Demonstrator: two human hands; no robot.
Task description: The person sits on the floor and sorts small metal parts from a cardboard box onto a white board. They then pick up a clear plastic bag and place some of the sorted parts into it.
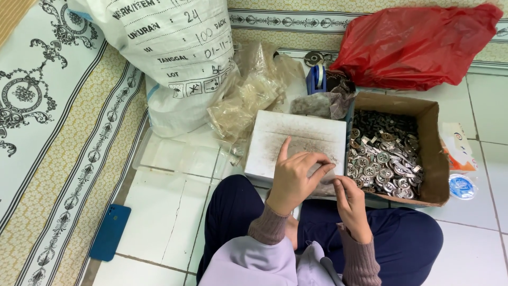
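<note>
- Floor tiles (159, 222), white and hard, lie under everything, and a soft patterned mat (47, 132) covers the left side.
- Big white sack (174, 58) made of woven plastic stands fat and full at the top. It leans near a heap of crinkly clear bags (248, 95).
- Red plastic bag (418, 42) lies puffy and shiny at the top right.
- Brown cardboard box (431, 153) sits open just beside the right hand, so the pieces inside are easy to grab. Its sides are bent and soft.
- Flat white box (296, 140) lies shut in front of the knees, like a little table. Its lid looks dusty and grey.
- Blue phone (110, 232) lies flat on the tiles, well apart from the hands.
- Left hand (293, 177) hovers over the flat white box. Its thumb and fingers are pinched close, with one finger sticking up. It seems to hold something thin and clear, but that is too small to tell.
- Right hand (349, 204) is close to the left one, its fingers narrow and pinching at the same small spot.
- Metal buttons (383, 164), round, silver and shiny with little holes, fill the brown cardboard box in a heap.
</note>
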